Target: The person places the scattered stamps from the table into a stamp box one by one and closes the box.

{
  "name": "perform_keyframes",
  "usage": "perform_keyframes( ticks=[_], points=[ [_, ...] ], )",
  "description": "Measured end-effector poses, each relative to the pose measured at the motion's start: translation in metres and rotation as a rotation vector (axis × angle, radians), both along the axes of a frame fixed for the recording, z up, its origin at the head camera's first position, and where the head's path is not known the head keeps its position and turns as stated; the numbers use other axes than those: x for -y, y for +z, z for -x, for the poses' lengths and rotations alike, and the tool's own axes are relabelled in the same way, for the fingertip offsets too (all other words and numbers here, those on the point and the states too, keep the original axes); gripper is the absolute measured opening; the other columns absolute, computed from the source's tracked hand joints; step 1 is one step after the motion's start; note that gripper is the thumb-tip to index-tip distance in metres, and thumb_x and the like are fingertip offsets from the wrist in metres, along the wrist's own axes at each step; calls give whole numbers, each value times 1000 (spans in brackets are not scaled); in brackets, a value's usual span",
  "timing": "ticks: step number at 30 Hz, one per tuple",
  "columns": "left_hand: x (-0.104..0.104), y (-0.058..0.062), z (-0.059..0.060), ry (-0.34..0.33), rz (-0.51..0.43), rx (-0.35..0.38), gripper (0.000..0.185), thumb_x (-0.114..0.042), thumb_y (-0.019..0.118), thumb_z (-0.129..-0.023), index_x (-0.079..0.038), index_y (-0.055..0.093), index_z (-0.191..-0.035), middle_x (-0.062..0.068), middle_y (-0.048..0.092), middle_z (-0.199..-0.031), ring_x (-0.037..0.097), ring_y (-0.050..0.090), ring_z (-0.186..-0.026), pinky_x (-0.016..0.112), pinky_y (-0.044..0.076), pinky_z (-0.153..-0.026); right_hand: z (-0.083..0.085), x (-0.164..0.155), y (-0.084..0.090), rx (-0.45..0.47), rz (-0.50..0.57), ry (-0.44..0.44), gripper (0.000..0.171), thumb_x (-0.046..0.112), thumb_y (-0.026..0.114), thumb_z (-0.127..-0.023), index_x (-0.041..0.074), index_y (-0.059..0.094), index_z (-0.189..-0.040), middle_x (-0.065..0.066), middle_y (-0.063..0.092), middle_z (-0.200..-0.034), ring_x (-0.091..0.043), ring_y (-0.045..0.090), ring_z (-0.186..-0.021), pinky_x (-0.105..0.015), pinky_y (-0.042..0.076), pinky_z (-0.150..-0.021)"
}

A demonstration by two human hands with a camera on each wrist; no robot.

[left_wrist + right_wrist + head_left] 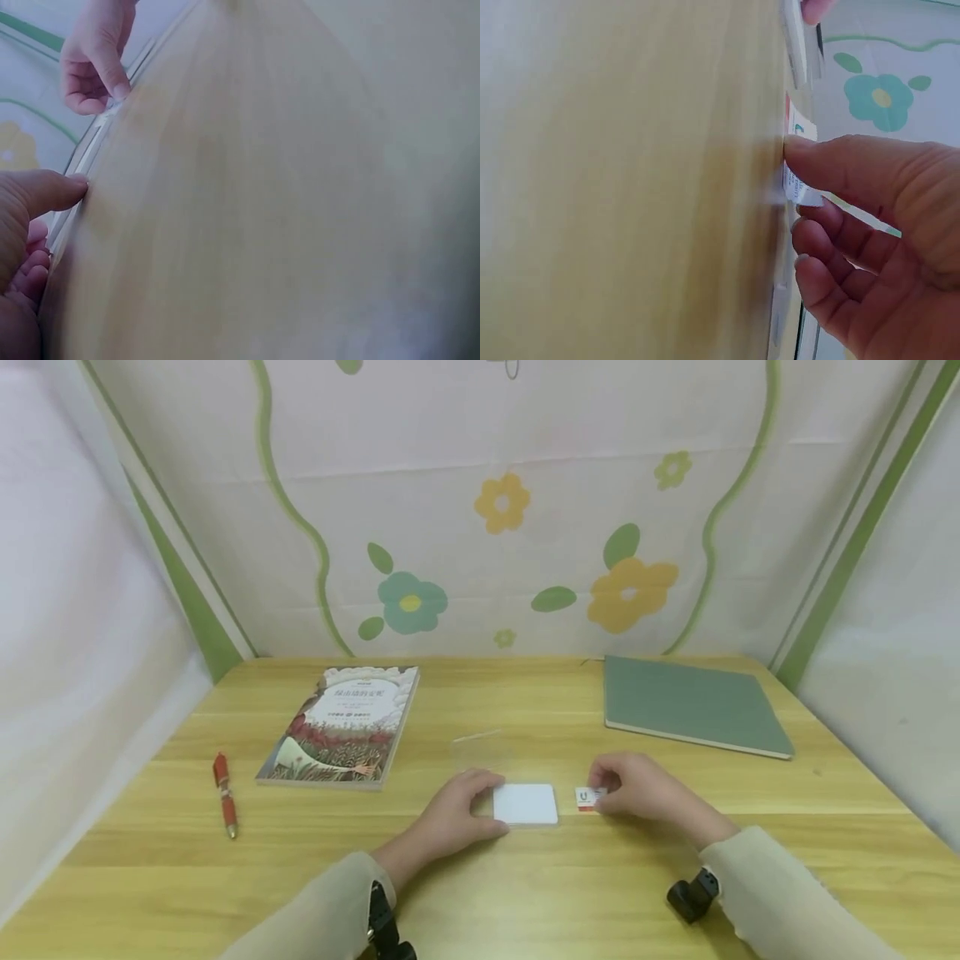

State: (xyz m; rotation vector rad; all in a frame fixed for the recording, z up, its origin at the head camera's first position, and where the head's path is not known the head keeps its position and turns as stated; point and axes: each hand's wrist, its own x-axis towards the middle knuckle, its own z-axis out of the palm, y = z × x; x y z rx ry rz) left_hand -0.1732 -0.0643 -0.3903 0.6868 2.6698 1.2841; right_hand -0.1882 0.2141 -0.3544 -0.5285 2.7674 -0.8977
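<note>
In the head view, my left hand [456, 814] holds the left end of a flat white rectangular card [527, 804] with a clear rim, lying on the table. Its thumb is at the near left corner and its fingers are at the far one. To the right, my right hand [637, 787] pinches a small white card [584, 797] with a red strip and a dark letter U. Seen from the right wrist, this small card [801, 127] is thin and stands close over the wood, with the thumb on its face and the other fingers curled behind.
Behind the left hand lies a clear plastic piece [477, 750]. A picture-covered book [341, 727] is at the back left, with a red pen [225, 795] left of it. A green notebook [690, 703] lies at the back right. A flowered curtain [442, 443] hangs behind the table.
</note>
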Motion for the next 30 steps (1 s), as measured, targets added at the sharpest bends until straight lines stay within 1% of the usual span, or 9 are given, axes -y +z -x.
perform_keyframes(
  ticks=[5,10,15,19,22,25,30],
  points=[
    [1,-1,-2,9,12,-7,57,-21,76,-71,-5,58,-123,13,53,-127,32,48,-117,49,38,-101,-1,2,-2,3,15,-12,18,4,71,-69,12,59,-80,1,56,-76,-16,48,-71,-30,43,-64],
    [0,-1,-2,2,38,-10,59,-23,76,-72,-5,57,-125,12,52,-128,32,47,-118,48,37,-101,0,3,-1,15,10,-55,15,4,70,-69,12,62,-79,1,57,-75,-15,48,-71,-29,43,-63],
    [-1,-2,-2,8,49,-8,59,-24,76,-73,-6,56,-126,11,52,-128,31,47,-118,48,37,-101,1,2,1,40,39,-71,9,8,70,-74,11,66,-81,1,61,-78,-15,51,-73,-29,45,-65],
    [-1,-1,-2,4,49,-9,59,-24,75,-73,-6,56,-127,11,52,-129,31,47,-119,48,37,-102,3,-2,3,67,60,-71,9,10,70,-76,11,67,-84,1,63,-81,-16,52,-77,-30,45,-69],
    [0,-2,-2,1,53,-12,59,-24,75,-73,-6,55,-127,11,52,-128,31,47,-119,48,37,-102,5,-6,3,110,99,-86,10,12,70,-77,9,68,-87,-1,63,-84,-16,52,-79,-30,44,-69],
    [0,-2,-2,0,56,-13,59,-24,75,-73,-6,55,-127,10,52,-128,30,47,-118,47,37,-101,6,-8,3,162,160,-102,15,15,70,-79,7,68,-91,-3,63,-85,-17,53,-78,-30,47,-68],
    [0,-3,-1,4,67,-15,60,-24,75,-73,-7,56,-127,10,52,-129,30,46,-119,48,37,-102,6,-6,2,202,232,-102,21,19,71,-80,5,67,-95,-4,63,-87,-17,55,-79,-30,50,-69]
  ],
)
